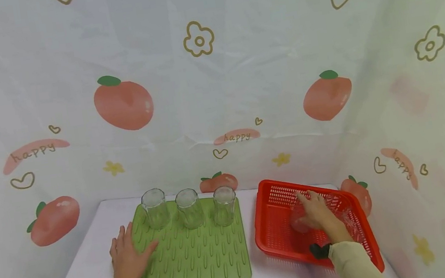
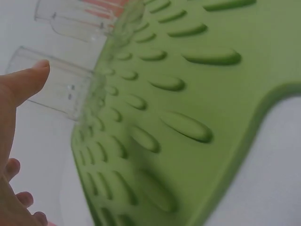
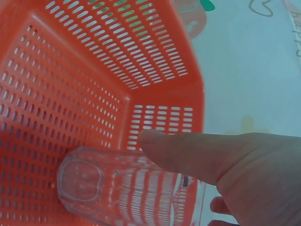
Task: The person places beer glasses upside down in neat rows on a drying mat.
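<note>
Where the basket (image 1: pixel 276 232) holds a glass (image 3: pixel 146 190), one of the hands (image 1: pixel 316 211) reaches in

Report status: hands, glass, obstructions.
Left hand open by green mat. Right hand at glass in red basket, grip unclear; other glassware alongside. Three glasses on mat.

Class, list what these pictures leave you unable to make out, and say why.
Head view: how many glasses the red basket holds; the right hand and sleeve cover part of it.
Right wrist view: the nearest glass's whole outline; the bottom edge cuts it.
Left wrist view: the left hand's full palm, cut by the left edge; the uppermost glass, cut by the top edge.
</note>
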A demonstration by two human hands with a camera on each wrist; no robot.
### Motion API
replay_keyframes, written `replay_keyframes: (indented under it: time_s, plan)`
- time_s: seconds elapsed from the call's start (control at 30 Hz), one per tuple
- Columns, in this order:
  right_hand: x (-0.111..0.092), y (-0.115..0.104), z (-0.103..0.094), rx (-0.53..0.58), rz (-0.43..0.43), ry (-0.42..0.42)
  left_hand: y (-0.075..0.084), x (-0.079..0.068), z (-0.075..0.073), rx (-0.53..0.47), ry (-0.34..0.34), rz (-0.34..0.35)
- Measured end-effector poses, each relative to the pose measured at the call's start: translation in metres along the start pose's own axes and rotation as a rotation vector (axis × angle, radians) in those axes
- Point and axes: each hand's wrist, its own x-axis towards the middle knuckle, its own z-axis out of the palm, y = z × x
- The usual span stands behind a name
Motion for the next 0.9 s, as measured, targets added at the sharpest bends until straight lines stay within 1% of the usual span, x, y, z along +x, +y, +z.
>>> replay_keyframes:
  time_s: [0.13,0.27,0.37,0.5,0.63,0.77,0.9]
  plan:
    - [0.002,-0.003,-0.004,0.000,-0.008,0.007,-0.009,0.000,0.005,0.020,-0.048,-0.033]
    - [0.004,-0.005,-0.010,0.022,-0.005,-0.006,-0.021,-0.001,0.011,0.047,-0.133,-0.079]
    - [0.005,-0.004,-0.013,0.021,-0.006,-0.015,-0.030,-0.002,0.015,0.068,-0.185,-0.093]
    - [0.007,-0.003,-0.014,0.002,-0.011,-0.021,-0.039,-0.002,0.019,0.090,-0.227,-0.102]
    - [0.009,-0.003,-0.015,-0.003,-0.007,-0.027,-0.042,-0.002,0.022,0.120,-0.274,-0.122]
    - [0.011,-0.004,-0.016,-0.007,-0.008,-0.034,-0.039,0.000,0.021,0.136,-0.321,-0.131]
    - [0.013,-0.004,-0.018,0.007,0.010,-0.043,-0.037,0.001,0.020,0.140,-0.360,-0.135]
